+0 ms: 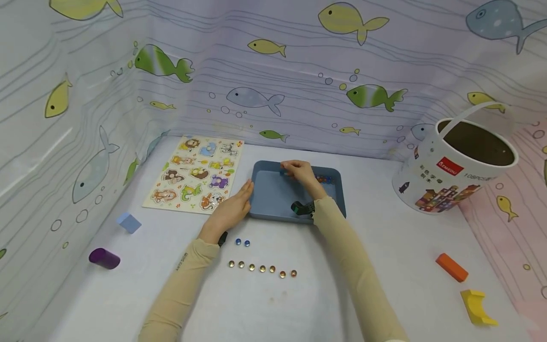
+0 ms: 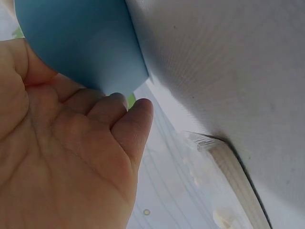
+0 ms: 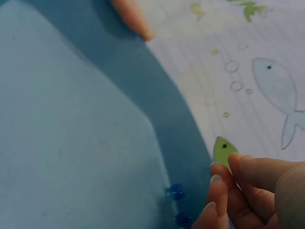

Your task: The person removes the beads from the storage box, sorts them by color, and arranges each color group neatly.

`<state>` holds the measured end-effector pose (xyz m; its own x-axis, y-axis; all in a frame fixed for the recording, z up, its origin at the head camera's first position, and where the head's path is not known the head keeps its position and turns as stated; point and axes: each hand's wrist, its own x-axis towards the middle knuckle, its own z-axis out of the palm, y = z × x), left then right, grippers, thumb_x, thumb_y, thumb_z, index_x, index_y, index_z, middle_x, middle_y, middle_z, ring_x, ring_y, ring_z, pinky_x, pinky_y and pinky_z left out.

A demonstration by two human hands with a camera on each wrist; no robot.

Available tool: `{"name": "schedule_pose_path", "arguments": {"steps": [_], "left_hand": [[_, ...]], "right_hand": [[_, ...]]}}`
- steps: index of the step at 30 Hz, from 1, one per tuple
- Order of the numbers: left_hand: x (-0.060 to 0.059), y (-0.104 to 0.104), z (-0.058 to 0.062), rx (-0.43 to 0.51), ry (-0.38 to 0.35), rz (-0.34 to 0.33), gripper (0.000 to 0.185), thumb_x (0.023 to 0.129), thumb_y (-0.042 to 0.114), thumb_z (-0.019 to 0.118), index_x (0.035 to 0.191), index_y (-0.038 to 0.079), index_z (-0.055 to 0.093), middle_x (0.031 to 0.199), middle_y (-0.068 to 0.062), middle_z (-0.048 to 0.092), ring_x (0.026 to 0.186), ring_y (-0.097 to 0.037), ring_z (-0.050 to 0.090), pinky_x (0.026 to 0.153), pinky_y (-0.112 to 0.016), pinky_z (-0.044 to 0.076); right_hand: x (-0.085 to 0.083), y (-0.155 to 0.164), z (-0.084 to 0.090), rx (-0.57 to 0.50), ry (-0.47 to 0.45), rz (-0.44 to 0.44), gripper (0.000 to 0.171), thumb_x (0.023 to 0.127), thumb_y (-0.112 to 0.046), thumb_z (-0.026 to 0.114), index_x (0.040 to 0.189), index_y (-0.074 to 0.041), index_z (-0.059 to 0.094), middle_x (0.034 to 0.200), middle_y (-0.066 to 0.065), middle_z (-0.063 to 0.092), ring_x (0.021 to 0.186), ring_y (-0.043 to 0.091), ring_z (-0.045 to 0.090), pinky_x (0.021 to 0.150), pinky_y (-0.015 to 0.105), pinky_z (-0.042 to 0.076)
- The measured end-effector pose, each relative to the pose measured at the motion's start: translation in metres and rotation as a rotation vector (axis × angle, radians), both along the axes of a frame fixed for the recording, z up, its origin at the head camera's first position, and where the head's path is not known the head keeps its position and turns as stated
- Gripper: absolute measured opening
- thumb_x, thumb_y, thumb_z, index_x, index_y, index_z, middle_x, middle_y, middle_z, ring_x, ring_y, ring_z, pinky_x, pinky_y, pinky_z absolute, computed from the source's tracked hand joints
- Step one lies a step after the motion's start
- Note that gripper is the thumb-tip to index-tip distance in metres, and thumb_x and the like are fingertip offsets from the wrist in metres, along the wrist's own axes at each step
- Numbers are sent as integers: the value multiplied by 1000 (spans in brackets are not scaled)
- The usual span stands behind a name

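A blue-grey tray (image 1: 273,216) lies mid-table. My left hand (image 1: 231,209) rests along its left side with fingers extended; in the left wrist view the fingers (image 2: 138,119) touch the tray's outer corner (image 2: 90,43). Over the tray's far rim is my right hand (image 1: 302,175), its fingers loosely bent. The right wrist view shows its thumb and fingertips (image 3: 217,191) close together with nothing visible between them. Beside them are two small blue marbles (image 3: 176,192) along the tray's inner edge. Several blue and reddish marbles (image 1: 325,179) sit in the tray's far right corner.
Two blue marbles (image 1: 242,242) and a row of several amber ones (image 1: 262,269) lie in front of the tray. An animal puzzle board (image 1: 194,175) is at left, with blue (image 1: 129,223) and purple blocks (image 1: 104,258). Right are a bucket (image 1: 453,166), orange (image 1: 452,267) and yellow blocks (image 1: 476,308).
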<state>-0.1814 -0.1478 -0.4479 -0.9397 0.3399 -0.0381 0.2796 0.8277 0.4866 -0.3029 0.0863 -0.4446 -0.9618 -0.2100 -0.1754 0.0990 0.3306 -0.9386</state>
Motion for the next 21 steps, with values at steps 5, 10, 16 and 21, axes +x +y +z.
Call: {"name": "schedule_pose_path", "arguments": {"steps": [5,10,16,21], "left_hand": [[-1,-1,1,-7,-3,-4,57,102,19,36,154,5,18,164,-9,12,147,-27,25,114,-45,37],[-2,-1,1,-9,1,-5,57,101,18,38,154,5,19,163,-8,13,147,-27,26,115,-45,35],[-1,-1,2,-5,9,-2,57,102,19,38,154,5,20,163,-8,13,147,-27,26,114,-46,38],[0,0,2,1,4,-6,57,102,18,38,154,4,20,163,-9,13,147,-27,25,114,-45,37]], "right_hand": [[-4,-6,-7,88,9,-38,30,98,-27,58,119,-11,70,123,11,68,94,17,63,73,23,52],[-3,-10,-9,150,36,-45,26,97,-26,60,115,-13,72,120,8,69,97,20,64,74,27,53],[-1,-13,-12,228,87,-25,23,94,-20,63,114,-13,73,120,8,69,103,24,65,83,34,56],[1,-12,-14,319,121,20,22,93,-14,64,112,-10,73,121,9,68,114,27,61,98,40,52]]}}
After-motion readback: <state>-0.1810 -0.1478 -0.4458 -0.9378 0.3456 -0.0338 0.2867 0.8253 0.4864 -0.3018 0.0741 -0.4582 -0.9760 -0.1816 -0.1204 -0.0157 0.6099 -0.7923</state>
